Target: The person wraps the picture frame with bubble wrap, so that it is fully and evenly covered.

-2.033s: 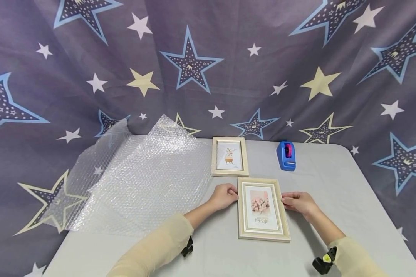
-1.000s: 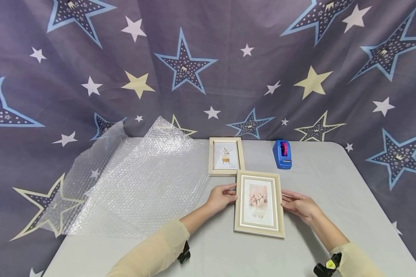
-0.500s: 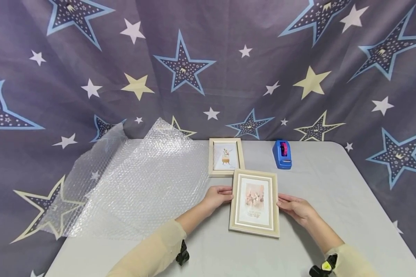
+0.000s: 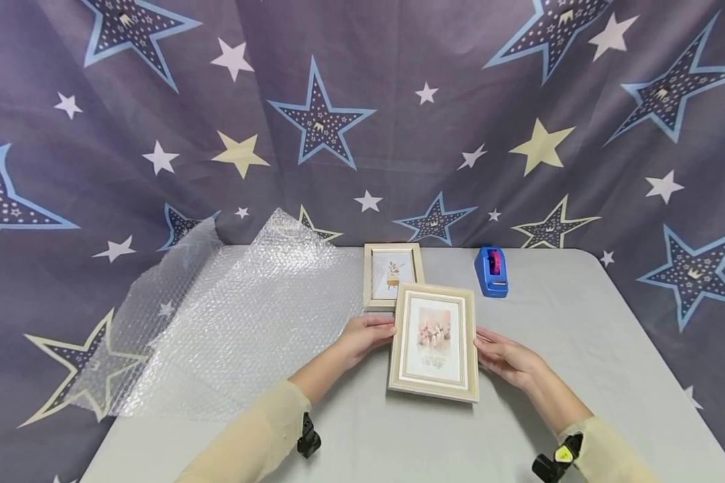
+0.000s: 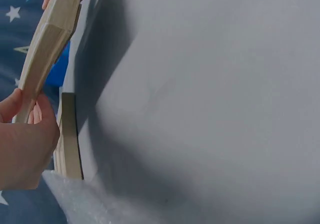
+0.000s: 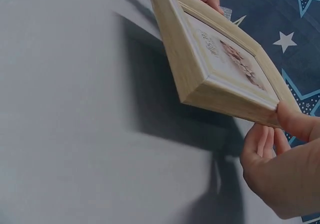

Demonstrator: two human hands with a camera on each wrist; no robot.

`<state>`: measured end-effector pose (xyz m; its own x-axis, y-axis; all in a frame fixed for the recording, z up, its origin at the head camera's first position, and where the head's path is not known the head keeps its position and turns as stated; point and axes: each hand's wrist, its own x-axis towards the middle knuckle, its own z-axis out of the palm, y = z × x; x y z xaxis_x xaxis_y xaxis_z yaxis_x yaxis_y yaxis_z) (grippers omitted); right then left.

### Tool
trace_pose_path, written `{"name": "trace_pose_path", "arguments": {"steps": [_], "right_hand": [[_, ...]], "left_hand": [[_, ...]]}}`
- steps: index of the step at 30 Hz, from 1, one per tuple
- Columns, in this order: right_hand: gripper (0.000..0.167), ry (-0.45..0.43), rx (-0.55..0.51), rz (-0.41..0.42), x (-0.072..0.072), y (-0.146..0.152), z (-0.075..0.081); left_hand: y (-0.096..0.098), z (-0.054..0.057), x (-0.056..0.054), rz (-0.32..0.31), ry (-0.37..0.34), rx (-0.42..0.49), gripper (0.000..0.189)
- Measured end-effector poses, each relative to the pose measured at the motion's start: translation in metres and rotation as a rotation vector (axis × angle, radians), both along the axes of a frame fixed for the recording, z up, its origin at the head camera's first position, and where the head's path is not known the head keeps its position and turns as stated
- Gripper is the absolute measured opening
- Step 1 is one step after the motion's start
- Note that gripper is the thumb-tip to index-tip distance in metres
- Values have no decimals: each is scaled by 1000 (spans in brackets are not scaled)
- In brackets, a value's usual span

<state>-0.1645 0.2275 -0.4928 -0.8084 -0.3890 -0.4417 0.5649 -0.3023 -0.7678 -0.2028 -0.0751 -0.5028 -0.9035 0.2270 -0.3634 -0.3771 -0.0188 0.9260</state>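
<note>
A cream picture frame (image 4: pixel 435 342) with a pink flower print hangs above the table, casting a shadow beneath it in the right wrist view. My left hand (image 4: pixel 365 339) pinches its left edge, thumb on the front and fingers behind. On the opposite edge my right hand (image 4: pixel 510 355) grips it the same way, as the right wrist view shows. A smaller picture frame (image 4: pixel 393 275) with a vase print lies flat behind, its lower right corner covered by the held one. To the left spreads a sheet of bubble wrap (image 4: pixel 260 322).
A blue tape dispenser (image 4: pixel 491 272) with a pink core stands at the back right of the grey-white table (image 4: pixel 592 335). A star-patterned curtain (image 4: pixel 387 100) hangs behind the table's back edge. The bubble wrap reaches over the table's left side.
Both hands have lifted the larger picture frame off the table and shifted it left and back. It now overlaps the smaller frame in the head view.
</note>
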Motion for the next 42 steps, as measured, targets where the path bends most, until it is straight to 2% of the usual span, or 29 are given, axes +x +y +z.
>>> {"name": "trace_pose_path", "arguments": {"steps": [5, 12, 19, 23, 31, 37, 42], "right_hand": [[58, -14, -41, -15, -5, -7, 6], [68, 0, -3, -18, -15, -22, 13], [70, -25, 37, -25, -25, -42, 21], [70, -36, 43, -19, -31, -53, 24], [65, -74, 67, -73, -40, -77, 27], [60, -87, 62, -91, -46, -98, 27], [47, -71, 65, -102, -51, -116, 25]], "left_hand": [[-9, 9, -2, 15, -2, 15, 37], [-20, 20, -6, 42, -21, 39, 38], [-34, 27, -8, 90, -41, -5, 37], [-44, 30, -7, 107, -34, -30, 39], [-63, 33, -5, 122, -57, -70, 42], [-81, 33, -4, 188, -76, -58, 44], [-98, 34, -4, 216, -79, -53, 46]]}}
